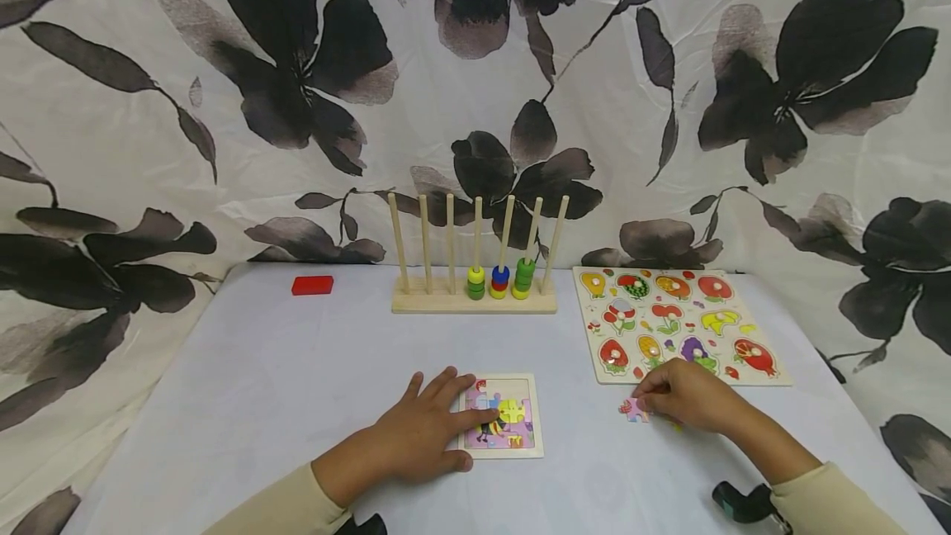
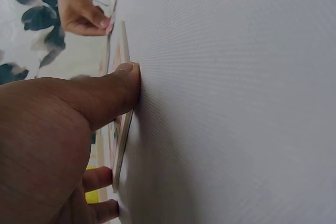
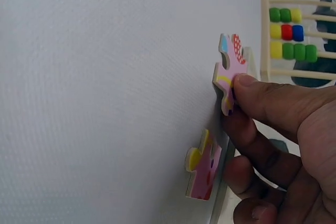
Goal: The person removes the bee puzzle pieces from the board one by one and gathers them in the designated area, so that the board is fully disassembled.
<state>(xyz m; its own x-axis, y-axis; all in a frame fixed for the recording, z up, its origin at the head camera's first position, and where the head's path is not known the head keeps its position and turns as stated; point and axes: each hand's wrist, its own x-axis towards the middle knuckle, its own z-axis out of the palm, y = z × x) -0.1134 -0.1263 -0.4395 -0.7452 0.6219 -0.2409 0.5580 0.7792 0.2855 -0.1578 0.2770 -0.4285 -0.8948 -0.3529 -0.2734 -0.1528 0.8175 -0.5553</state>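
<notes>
A small jigsaw puzzle (image 1: 533,403) in a pale wooden frame lies on the white table, showing a partly assembled bee picture. My left hand (image 1: 416,428) rests on its left side with fingers spread; in the left wrist view the thumb (image 2: 118,90) lies along the frame's edge. To the right, my right hand (image 1: 691,396) pinches a pink puzzle piece (image 3: 229,74) between thumb and fingers, just by the tabletop. A second pink and yellow puzzle piece (image 3: 203,169) lies on the table beneath that hand, mostly hidden in the head view.
A wooden peg stacker (image 1: 475,302) with coloured rings stands at the back middle. A fruit puzzle board (image 1: 587,329) lies at the back right, near the right hand. A red block (image 1: 312,285) sits at the back left. Floral cloth (image 1: 475,106) hangs behind the table.
</notes>
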